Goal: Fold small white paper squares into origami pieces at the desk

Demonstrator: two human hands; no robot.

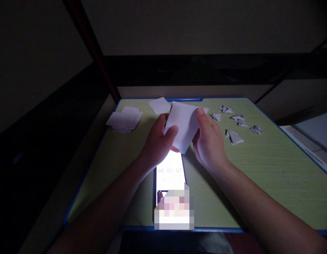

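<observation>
Between my two hands is a sheet of white paper (183, 121), raised above the table and tilted toward me. My left hand (162, 139) grips its lower left edge, thumb on the near face and fingers behind. At the upper right corner, my right hand (209, 139) pinches the sheet with the thumb in front; its other fingers are partly hidden. Below the paper a phone (170, 176) lies with its bright screen showing a timer at 00:01:57. Another white sheet (159, 105) lies flat behind my left hand.
A loose stack of white paper (123, 120) sits at the table's left. Several small folded paper pieces (234, 137) are scattered at the right. The green table (258, 183) has a blue rim. Beyond its right edge lie pale flat items (316, 130). The surroundings are dark.
</observation>
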